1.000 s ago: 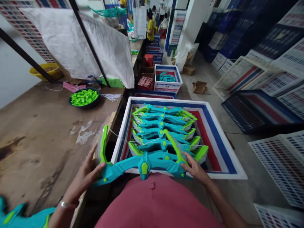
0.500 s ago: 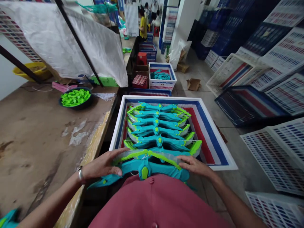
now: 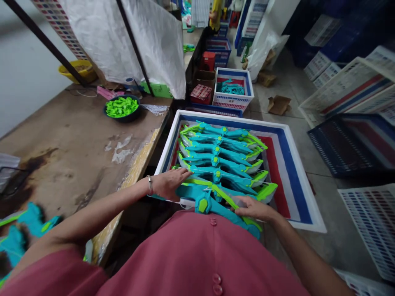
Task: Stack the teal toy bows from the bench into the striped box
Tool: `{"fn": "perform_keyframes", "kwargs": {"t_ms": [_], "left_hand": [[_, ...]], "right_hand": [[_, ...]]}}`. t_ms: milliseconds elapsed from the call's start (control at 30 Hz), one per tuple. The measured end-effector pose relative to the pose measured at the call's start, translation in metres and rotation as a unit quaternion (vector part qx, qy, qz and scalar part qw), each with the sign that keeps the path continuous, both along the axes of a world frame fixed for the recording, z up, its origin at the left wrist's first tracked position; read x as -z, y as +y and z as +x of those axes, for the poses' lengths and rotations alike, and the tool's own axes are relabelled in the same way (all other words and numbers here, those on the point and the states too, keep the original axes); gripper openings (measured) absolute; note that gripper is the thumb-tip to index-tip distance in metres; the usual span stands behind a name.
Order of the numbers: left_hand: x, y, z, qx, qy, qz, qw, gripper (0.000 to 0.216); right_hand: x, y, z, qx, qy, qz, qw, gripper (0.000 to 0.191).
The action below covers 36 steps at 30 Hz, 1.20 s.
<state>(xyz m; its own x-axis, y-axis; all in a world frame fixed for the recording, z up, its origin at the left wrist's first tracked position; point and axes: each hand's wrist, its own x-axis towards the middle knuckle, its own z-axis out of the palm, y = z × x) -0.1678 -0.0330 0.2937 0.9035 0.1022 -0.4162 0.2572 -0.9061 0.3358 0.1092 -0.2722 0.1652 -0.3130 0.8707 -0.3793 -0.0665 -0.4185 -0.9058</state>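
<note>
A teal toy bow (image 3: 203, 202) with lime-green limbs lies across the front of my body, by the near edge of the crate. My left hand (image 3: 170, 183) is closed round its left end, the fingers over the top. On the right, my right hand (image 3: 254, 208) grips the other limb, thumb on the green edge. The bow tilts, its right end nearer to me. Just beyond it, several matching toy bows (image 3: 217, 150) with white strings lie in a row inside a white-rimmed crate (image 3: 304, 193) lined with red, white and blue stripes.
To the left is a worn brown table (image 3: 77, 139) bearing a dark bowl (image 3: 123, 118) of green parts. More teal and green pieces (image 3: 33, 222) lie at its near left. A crate of teal parts (image 3: 233, 98) stands ahead. Stacked crates (image 3: 370, 222) line the right. A person (image 3: 215, 16) is far back.
The view has swung left, shifting the scene rightward. The toy bow in my hands has turned so its right end dips toward me. My left hand has moved further over its end.
</note>
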Motion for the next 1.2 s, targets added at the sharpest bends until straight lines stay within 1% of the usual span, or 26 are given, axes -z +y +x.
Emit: {"fn": "perform_keyframes", "kwargs": {"t_ms": [133, 200, 267, 333, 367, 400, 433, 500, 533, 567, 600, 667, 733, 767, 800, 867, 933, 967, 1033, 1133, 1200], "left_hand": [[0.005, 0.004, 0.001, -0.015, -0.009, -0.019, 1.0, 0.102], [0.008, 0.004, 0.0, -0.02, -0.01, -0.037, 0.999, 0.1], [0.007, 0.005, 0.0, -0.021, -0.002, -0.034, 0.999, 0.097], [-0.001, 0.006, -0.001, -0.05, -0.027, 0.017, 0.998, 0.094], [-0.006, 0.007, -0.003, -0.083, -0.066, 0.055, 0.993, 0.09], [-0.013, 0.008, -0.006, -0.126, -0.121, 0.092, 0.98, 0.086], [-0.018, 0.008, -0.011, -0.175, -0.186, 0.124, 0.959, 0.081], [-0.024, 0.008, -0.028, -0.274, -0.302, 0.164, 0.898, 0.071], [-0.022, 0.007, -0.04, -0.319, -0.338, 0.171, 0.869, 0.066], [-0.016, 0.006, -0.052, -0.361, -0.358, 0.171, 0.844, 0.062], [-0.007, 0.005, -0.066, -0.399, -0.361, 0.168, 0.826, 0.058], [0.017, 0.001, -0.098, -0.461, -0.344, 0.15, 0.804, 0.054], [0.045, -0.007, -0.136, -0.511, -0.32, 0.146, 0.784, 0.054], [0.057, -0.012, -0.157, -0.538, -0.309, 0.158, 0.768, 0.054], [0.067, -0.018, -0.18, -0.564, -0.298, 0.179, 0.749, 0.054], [0.082, -0.032, -0.229, -0.618, -0.271, 0.227, 0.702, 0.053], [0.089, -0.05, -0.28, -0.674, -0.241, 0.265, 0.646, 0.051], [0.09, -0.06, -0.304, -0.705, -0.224, 0.279, 0.612, 0.05], [0.09, -0.082, -0.344, -0.767, -0.189, 0.296, 0.538, 0.048], [0.086, -0.114, -0.382, -0.842, -0.15, 0.289, 0.429, 0.045], [0.086, -0.126, -0.398, -0.87, -0.138, 0.284, 0.379, 0.044]], "right_hand": [[0.01, -0.001, -0.005, 0.029, 0.027, -0.046, 0.998, 0.073], [0.015, -0.002, -0.005, 0.039, 0.033, -0.064, 0.997, 0.075], [0.018, -0.001, -0.004, 0.05, 0.04, -0.076, 0.995, 0.075], [0.018, 0.004, -0.002, 0.078, 0.057, -0.074, 0.993, 0.073], [0.018, 0.008, -0.001, 0.101, 0.066, -0.07, 0.99, 0.072], [0.018, 0.014, 0.0, 0.129, 0.074, -0.064, 0.987, 0.07], [0.02, 0.021, 0.0, 0.16, 0.082, -0.06, 0.982, 0.068], [0.025, 0.044, -0.002, 0.232, 0.102, -0.054, 0.966, 0.065], [0.03, 0.06, -0.005, 0.268, 0.12, -0.054, 0.954, 0.064], [0.035, 0.077, -0.01, 0.305, 0.144, -0.052, 0.94, 0.063], [0.041, 0.097, -0.017, 0.339, 0.168, -0.049, 0.924, 0.061], [0.054, 0.137, -0.036, 0.398, 0.2, -0.035, 0.895, 0.057], [0.067, 0.175, -0.06, 0.423, 0.2, -0.021, 0.884, 0.054], [0.074, 0.19, -0.072, 0.428, 0.194, -0.015, 0.883, 0.053], [0.079, 0.203, -0.083, 0.428, 0.186, -0.009, 0.884, 0.054], [0.089, 0.221, -0.103, 0.425, 0.164, 0.001, 0.89, 0.057], [0.093, 0.229, -0.118, 0.411, 0.131, 0.012, 0.902, 0.061], [0.093, 0.229, -0.123, 0.398, 0.111, 0.018, 0.911, 0.061], [0.087, 0.223, -0.129, 0.361, 0.061, 0.032, 0.93, 0.057], [0.07, 0.21, -0.131, 0.269, -0.026, 0.065, 0.961, 0.045], [0.058, 0.209, -0.13, 0.194, -0.078, 0.097, 0.973, 0.04]]}}
